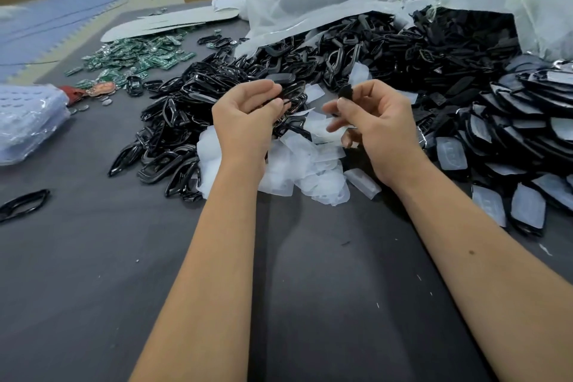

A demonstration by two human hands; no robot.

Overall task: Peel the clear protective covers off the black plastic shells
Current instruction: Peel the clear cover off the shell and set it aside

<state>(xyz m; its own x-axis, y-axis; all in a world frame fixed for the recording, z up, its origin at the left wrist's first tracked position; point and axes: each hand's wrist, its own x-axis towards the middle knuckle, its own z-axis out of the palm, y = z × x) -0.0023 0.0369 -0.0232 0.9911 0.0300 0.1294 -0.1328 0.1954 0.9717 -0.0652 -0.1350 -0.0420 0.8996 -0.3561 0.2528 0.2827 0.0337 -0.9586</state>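
Right hand (376, 124) pinches a small, glossy black shell (345, 93)

The left hand (248, 115) curls over whatever it holds, so the piece is mostly hidden; the small black part (346, 93) pinched by the right hand (376, 127) is blurred; the covered shells (527, 195) run off the right edge; the green boards (139, 56) are too small to read.

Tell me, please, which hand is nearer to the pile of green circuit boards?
The left. The left hand is closer to the green circuit boards, which lie up and to its left, while the right hand is farther off on the other side, beside the covered shells.
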